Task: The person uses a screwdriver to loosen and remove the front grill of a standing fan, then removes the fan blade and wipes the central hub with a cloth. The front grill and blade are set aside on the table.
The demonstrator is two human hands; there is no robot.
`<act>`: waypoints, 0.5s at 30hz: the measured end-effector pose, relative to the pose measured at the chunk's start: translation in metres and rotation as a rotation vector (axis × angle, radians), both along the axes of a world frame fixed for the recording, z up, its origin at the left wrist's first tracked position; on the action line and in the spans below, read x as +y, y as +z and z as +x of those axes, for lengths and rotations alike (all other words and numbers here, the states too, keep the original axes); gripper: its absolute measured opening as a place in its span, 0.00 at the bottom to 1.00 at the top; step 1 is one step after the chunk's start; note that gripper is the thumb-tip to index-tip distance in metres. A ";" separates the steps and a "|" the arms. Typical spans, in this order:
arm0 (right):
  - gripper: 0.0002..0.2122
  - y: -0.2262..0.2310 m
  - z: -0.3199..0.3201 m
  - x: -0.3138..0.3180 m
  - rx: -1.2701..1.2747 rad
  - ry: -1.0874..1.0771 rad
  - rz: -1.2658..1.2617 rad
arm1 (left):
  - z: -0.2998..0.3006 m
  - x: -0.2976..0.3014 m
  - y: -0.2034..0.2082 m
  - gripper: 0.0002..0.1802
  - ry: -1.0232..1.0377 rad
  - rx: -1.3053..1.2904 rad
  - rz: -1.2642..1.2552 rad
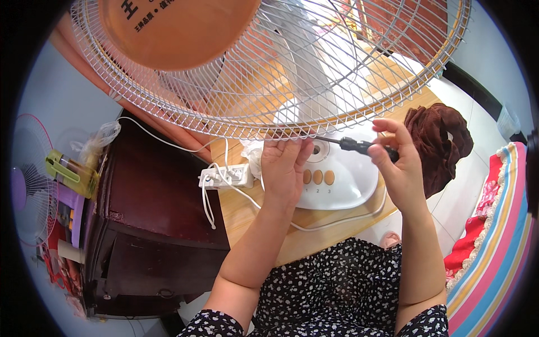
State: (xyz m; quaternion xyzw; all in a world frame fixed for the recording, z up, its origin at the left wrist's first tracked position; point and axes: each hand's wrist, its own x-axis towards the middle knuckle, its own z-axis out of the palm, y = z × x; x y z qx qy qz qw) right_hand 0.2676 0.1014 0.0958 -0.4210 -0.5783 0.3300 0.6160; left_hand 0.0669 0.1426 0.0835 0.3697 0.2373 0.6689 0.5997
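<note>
In the head view, the right hand (393, 154) pinches the black handle of a screwdriver (356, 146), its shaft pointing left to the lower rim of the white fan grille (269, 73). The left hand (285, 165) reaches up to that rim, fingers curled against the wires beside the tip. Below stands the white fan base (342, 188), on a wooden table (247, 210); a white power strip (224, 177) lies near the table's left edge.

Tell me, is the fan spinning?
Off, it seems: the blades look sharp, not blurred, behind the wire guard the left hand touches.
</note>
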 end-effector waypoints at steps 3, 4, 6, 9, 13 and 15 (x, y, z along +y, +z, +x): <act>0.11 0.001 0.009 -0.002 0.009 0.189 -0.365 | -0.002 0.001 -0.002 0.14 -0.003 0.001 0.008; 0.12 -0.002 0.007 -0.002 0.014 0.139 -0.309 | -0.003 0.001 -0.003 0.14 -0.003 0.001 0.005; 0.13 -0.005 0.004 -0.002 0.025 0.034 -0.198 | -0.001 0.001 -0.002 0.14 -0.005 0.000 0.011; 0.09 -0.001 0.002 -0.002 0.087 -0.021 -0.109 | 0.000 -0.001 0.000 0.14 0.002 0.003 0.025; 0.10 -0.003 0.003 -0.001 0.111 -0.007 0.044 | -0.001 0.000 0.000 0.14 0.013 0.010 0.011; 0.13 -0.002 0.003 0.000 -0.046 -0.052 0.147 | -0.002 0.000 0.000 0.14 0.017 0.010 0.008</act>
